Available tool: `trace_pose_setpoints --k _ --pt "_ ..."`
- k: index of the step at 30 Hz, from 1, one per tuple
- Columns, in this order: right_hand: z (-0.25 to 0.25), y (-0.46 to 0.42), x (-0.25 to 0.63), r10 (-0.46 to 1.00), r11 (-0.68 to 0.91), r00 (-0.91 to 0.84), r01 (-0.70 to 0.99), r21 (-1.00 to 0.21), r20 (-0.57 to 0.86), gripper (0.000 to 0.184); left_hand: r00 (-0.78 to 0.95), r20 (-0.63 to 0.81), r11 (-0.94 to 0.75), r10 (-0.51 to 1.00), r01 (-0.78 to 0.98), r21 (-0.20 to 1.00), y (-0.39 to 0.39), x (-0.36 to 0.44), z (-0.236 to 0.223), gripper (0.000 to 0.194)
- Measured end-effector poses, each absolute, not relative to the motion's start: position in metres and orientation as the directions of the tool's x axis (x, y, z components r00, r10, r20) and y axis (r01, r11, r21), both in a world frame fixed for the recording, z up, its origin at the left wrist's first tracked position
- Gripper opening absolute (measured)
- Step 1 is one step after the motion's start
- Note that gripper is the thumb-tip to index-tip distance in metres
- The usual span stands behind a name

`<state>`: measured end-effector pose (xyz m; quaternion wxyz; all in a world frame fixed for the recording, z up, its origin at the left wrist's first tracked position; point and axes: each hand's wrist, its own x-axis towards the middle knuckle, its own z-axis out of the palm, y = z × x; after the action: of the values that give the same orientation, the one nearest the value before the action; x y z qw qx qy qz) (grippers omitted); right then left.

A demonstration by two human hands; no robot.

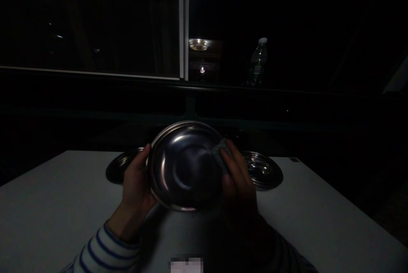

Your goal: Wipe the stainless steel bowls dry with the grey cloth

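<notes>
A shiny round metal bowl [186,171] is held up over the white table, tilted so its inside faces me. My left hand [137,181] grips its left rim, thumb on the near side and fingers behind. In my right hand [237,175] is a greyish sponge or folded cloth [219,154], pressed against the bowl's right inner edge. Behind my left hand, another metal dish [119,167] rests on the table, partly covered. To the right of my right hand lies one more shiny metal dish [264,171], its left side hidden.
The white table [57,205] spreads beneath my hands. Beyond its far edge, a clear plastic bottle [259,63] with a white cap stands by a dark window with a pale frame [184,22]. A blurred-out pale patch [186,265] sits at the bottom. The scene is dim.
</notes>
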<state>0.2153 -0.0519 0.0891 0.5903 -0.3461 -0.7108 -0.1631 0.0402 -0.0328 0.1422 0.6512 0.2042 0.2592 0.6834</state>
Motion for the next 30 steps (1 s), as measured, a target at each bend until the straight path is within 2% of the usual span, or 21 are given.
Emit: trace_pose_setpoints --k 8,15,21,26,30 --pt "0.092 -0.054 0.221 0.312 0.701 -0.107 0.696 -0.153 0.944 0.049 -0.016 -0.020 0.000 1.000 -0.770 0.638 -0.031 0.038 0.139 0.038" --pt "0.099 -0.056 0.220 0.316 0.702 -0.077 0.689 -0.179 0.946 0.043 0.106 -0.036 0.103 0.994 -0.747 0.657 -0.030 0.033 0.134 0.032" --pt "0.100 -0.058 0.222 0.350 0.710 -0.097 0.677 -0.196 0.932 0.042 0.141 -0.066 0.147 0.988 -0.713 0.686 -0.031 0.034 0.135 0.036" --pt "0.101 -0.057 0.224 0.364 0.701 -0.107 0.686 -0.196 0.925 0.041 0.118 -0.122 0.170 0.985 -0.668 0.725 -0.033 0.037 0.132 0.028" --pt "0.104 -0.058 0.225 0.382 0.688 -0.124 0.699 -0.192 0.916 0.038 0.102 -0.094 0.137 0.990 -0.610 0.781 -0.033 0.039 0.127 0.019"
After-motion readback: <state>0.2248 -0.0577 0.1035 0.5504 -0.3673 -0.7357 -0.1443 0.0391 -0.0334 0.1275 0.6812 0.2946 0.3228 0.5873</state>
